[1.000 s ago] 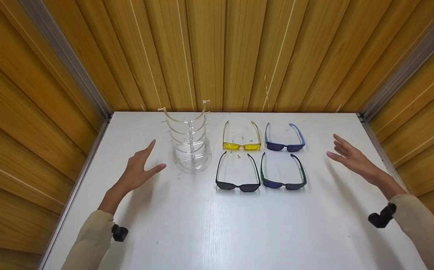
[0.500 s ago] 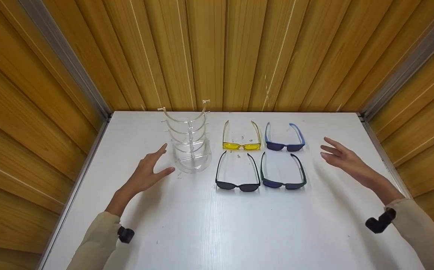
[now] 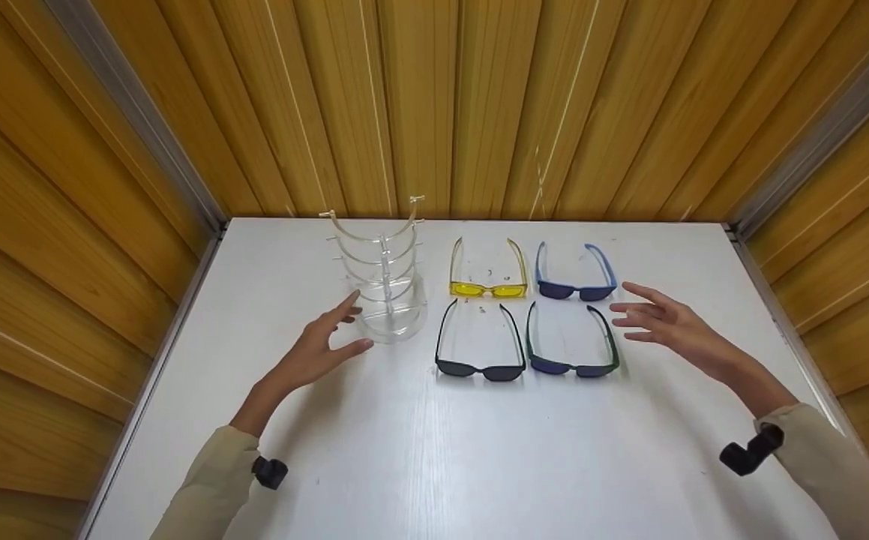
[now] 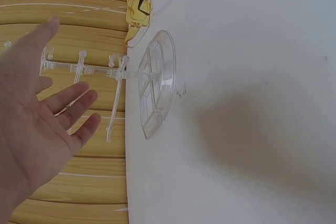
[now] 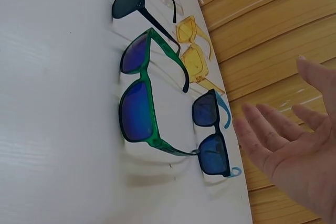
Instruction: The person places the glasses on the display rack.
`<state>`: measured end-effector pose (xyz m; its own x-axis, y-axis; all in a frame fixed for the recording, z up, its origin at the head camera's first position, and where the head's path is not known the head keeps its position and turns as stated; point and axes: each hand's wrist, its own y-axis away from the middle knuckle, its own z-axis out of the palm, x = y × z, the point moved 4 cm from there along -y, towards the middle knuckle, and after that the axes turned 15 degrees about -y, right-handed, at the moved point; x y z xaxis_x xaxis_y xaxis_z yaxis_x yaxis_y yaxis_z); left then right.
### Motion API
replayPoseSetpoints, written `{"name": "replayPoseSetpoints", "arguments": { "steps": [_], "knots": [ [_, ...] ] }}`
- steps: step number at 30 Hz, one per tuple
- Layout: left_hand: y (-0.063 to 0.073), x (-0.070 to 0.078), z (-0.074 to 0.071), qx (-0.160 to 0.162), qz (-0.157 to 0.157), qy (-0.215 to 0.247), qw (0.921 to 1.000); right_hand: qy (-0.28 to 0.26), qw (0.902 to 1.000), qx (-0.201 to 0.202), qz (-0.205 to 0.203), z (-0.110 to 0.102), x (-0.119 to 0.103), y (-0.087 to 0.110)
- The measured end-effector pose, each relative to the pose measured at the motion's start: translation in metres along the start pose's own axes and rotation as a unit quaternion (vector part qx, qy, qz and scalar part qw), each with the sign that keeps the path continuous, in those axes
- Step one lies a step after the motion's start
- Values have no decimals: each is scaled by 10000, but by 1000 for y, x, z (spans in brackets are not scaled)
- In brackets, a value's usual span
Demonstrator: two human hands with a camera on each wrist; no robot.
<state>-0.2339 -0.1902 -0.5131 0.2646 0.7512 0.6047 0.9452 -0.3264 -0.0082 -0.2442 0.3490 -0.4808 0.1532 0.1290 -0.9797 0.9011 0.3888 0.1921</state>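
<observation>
My left hand (image 3: 318,352), thumb and fingers spread, is close to the front left of a clear plastic glasses stand (image 3: 387,292) with several curved tiers; its fingertips overlap the stand's edge in the head view. Nothing is in that hand. My right hand (image 3: 670,326), also bare of any object, hovers with loosely extended fingers just right of the sunglasses. Nearest to it are the blue-framed sunglasses (image 3: 576,291) and the green-framed sunglasses (image 5: 144,98). Further left lie black sunglasses (image 3: 479,371) in front and yellow glasses (image 3: 488,290) behind, all with arms unfolded toward the back.
Everything stands on a white table (image 3: 434,465). A wood-patterned wall (image 3: 494,112) rises right behind its far edge, with similar walls at both sides. A small black camera (image 3: 753,450) sits at the right wrist, another (image 3: 269,472) at the left.
Both hands have moved inward, the left rightward up to the stand, the right leftward and slightly down toward the sunglasses. The stand and glasses have stayed in place.
</observation>
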Motion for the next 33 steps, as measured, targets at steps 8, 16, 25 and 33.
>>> {"name": "replayPoseSetpoints", "arguments": {
  "steps": [8,16,25,33],
  "knots": [
    [-4,10,15,-111,355,568,9977,-85,9991,-372,176,32,9,-3],
    [-11,13,35,-322,472,977,9936,-318,9961,-671,479,60,27,-6],
    [-21,15,60,-682,440,1282,9884,-787,9906,-836,742,85,50,-17],
    [-28,19,88,-1077,461,1564,9807,-884,9869,-1088,804,101,64,-24]
  ]
}}
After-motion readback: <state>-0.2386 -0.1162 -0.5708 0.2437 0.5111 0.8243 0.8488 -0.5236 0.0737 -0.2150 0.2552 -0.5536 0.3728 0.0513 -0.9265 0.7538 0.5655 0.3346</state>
